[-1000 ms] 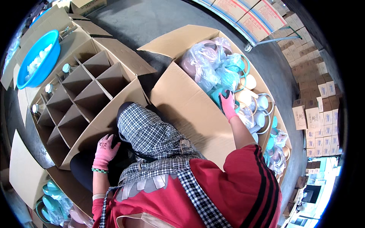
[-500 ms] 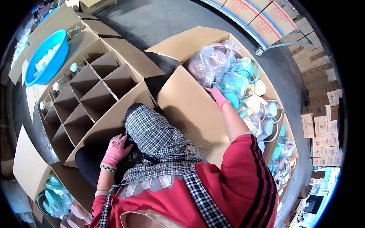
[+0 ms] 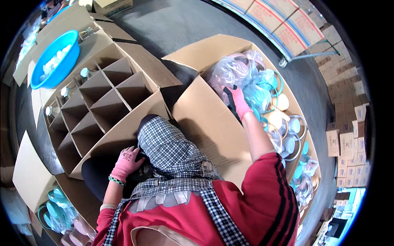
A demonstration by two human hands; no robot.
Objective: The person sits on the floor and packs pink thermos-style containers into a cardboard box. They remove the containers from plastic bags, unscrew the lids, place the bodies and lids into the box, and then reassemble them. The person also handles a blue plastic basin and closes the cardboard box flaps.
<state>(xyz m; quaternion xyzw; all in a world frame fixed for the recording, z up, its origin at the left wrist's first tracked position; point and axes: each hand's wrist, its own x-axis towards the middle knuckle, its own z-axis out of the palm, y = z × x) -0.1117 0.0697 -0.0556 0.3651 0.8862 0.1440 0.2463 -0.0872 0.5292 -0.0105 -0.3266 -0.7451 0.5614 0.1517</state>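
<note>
My right hand [image 3: 238,103], in a pink glove with a black palm, is over the open carton on the right. Its fingers are closed at the edge of a clear plastic bag [image 3: 228,73] holding pink, rounded plastic pieces. Against that hand lies another clear bag with turquoise pieces [image 3: 257,96]. Peach and pale blue cup-like lids with loop straps [image 3: 293,125] fill the carton nearer me. My left hand [image 3: 128,160], gloved in pink, rests on my lap beside the checked apron, its fingers loosely extended and holding nothing visible.
On my left stands a carton with cardboard dividers [image 3: 93,107]; several capped clear bottles [image 3: 65,92] line its far-left cells. Beyond it is a blue basin [image 3: 69,61] of white pieces. A loaded cart [image 3: 283,61] and stacked boxes [image 3: 353,135] stand at the right.
My right hand has shifted from the turquoise bag's side onto the pink bag, its fingertips now showing. The pink bag's film has bunched up. My left hand stays on my lap.
</note>
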